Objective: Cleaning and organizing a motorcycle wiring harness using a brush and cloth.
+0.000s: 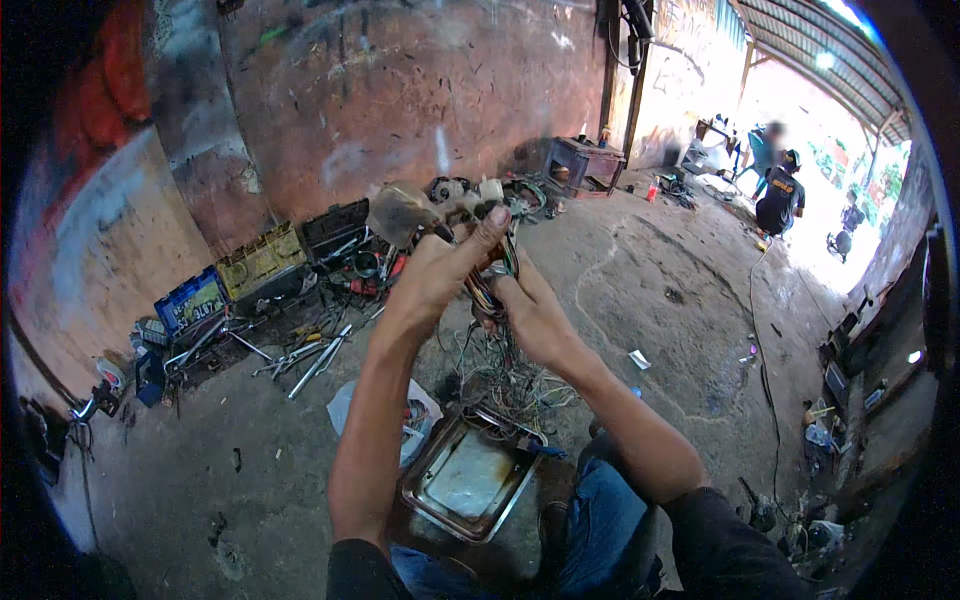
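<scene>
My left hand [445, 268] is closed around the upper part of a wiring harness [482, 296], its thumb pointing up. Pale, dirty plastic connectors [490, 190] and a translucent cover-like piece [398, 215] stick out above that hand. Just below and to the right, my right hand [535, 315] grips the same bundle of coloured wires. Loose wire ends [515, 378] hang down in a tangle over the far end of a metal tray [428, 505] on the ground between my legs. Beside the tray lies a white plastic bag [345, 408] with things in it.
Along the wall at left stand a blue case [190, 300], a yellow case [262, 262] and scattered wrenches [320, 362]. A rusty metal box [583, 167] is by the far wall. A cable [762, 350] runs along the floor at right. Two people [780, 200] are at the far right.
</scene>
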